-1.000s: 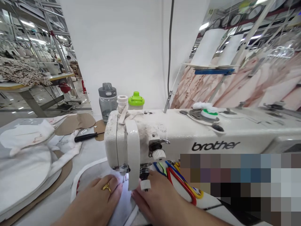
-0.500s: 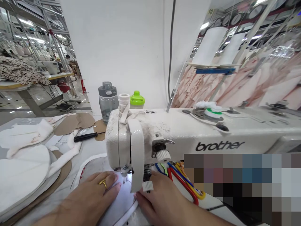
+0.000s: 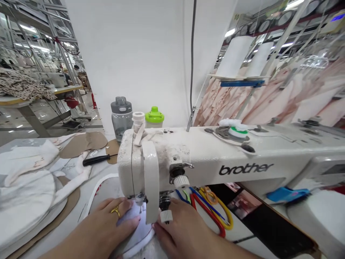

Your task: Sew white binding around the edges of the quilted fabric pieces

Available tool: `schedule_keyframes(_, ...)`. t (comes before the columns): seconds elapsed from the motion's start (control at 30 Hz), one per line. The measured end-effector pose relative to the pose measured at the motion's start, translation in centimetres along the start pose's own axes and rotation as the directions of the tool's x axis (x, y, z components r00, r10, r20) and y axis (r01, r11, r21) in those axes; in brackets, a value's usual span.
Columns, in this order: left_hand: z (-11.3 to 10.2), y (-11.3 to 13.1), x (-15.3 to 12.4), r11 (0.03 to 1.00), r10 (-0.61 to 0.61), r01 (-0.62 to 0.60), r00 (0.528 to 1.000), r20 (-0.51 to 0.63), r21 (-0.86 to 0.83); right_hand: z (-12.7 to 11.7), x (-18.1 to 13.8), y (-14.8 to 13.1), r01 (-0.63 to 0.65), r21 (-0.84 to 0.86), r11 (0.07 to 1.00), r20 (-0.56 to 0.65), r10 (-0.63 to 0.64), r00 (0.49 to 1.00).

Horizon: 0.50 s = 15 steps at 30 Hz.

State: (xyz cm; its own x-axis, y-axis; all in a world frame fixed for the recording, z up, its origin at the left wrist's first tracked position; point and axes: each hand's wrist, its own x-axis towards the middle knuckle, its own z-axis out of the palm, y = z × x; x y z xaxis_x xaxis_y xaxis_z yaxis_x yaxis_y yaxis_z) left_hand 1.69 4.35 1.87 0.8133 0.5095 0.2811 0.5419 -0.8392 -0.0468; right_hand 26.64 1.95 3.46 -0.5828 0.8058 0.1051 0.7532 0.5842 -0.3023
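A grey fabric piece with a white rim [image 3: 138,243] lies under the needle area of a white sewing machine [image 3: 205,151]. To the left of the needle, my left hand [image 3: 107,223], with a gold ring, lies flat on the fabric, fingers stretched out and thumb apart. My right hand [image 3: 185,223] is at the fabric's right edge, thumb at the rim and fingers bent, seemingly gripping it. The machine's lower knob [image 3: 166,216] partly hides those fingers. A small light shines on the cloth beside the needle.
Left lie stacked white fabric pieces [image 3: 24,205], brown card pieces [image 3: 83,144] and a black screwdriver [image 3: 95,160]. Behind the machine stand a grey bottle [image 3: 122,120] and a green-lidded bottle [image 3: 154,117]. Red-handled scissors [image 3: 207,216] and a dark-screened device [image 3: 266,216] lie right.
The view has turned slightly right, so the machine appears further left. The fabric's near white rim has shifted and curves closer to the needle. Both hands keep nearly the same pose.
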Motion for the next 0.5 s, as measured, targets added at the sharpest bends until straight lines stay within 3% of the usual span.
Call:
schedule_keyframes(0.23,0.26,0.00,0.02,0.999,0.028,-0.030,0.998,-0.056,-0.033,0.34,-0.01,0.32,0.066,-0.054,0.996,-0.012,-0.067,0.998)
schedule_keyframes(0.5,-0.12,-0.04,0.01,0.999,0.040,-0.040,0.999,0.000,0.000,-0.08,0.07,-0.20,0.055,-0.150,0.987,0.069,-0.045,0.997)
